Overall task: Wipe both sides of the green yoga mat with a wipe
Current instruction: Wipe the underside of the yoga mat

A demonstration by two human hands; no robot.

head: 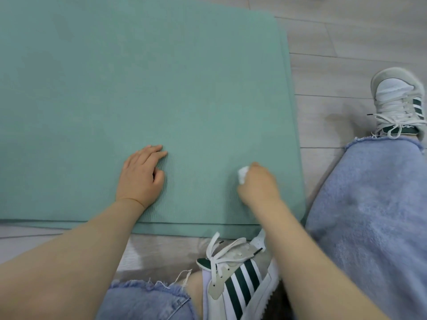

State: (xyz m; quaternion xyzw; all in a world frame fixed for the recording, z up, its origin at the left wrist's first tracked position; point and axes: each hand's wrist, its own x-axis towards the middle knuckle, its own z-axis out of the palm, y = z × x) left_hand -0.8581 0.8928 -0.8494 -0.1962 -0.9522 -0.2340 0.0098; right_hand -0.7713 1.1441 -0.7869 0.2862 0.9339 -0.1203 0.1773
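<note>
The green yoga mat [143, 100] lies flat on the pale wood floor [346, 42], filling the view from 9 to 1 o'clock. The left hand [141, 174] presses on it, fingers fairly straight. At 3 o'clock from it, the right hand [258, 183] has its grip clamped on a crumpled white wipe [242, 175] against the mat. Striped sneakers [240, 273] and frayed jeans [369, 215] crowd the near edge at 5 o'clock.

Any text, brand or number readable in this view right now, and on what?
None readable.
Mat: plain, no print.
Wipe: blank.
Near shoe: stripes only, no lettering legible.
Far shoe: a small mark on the heel tab, too blurred to read.
</note>
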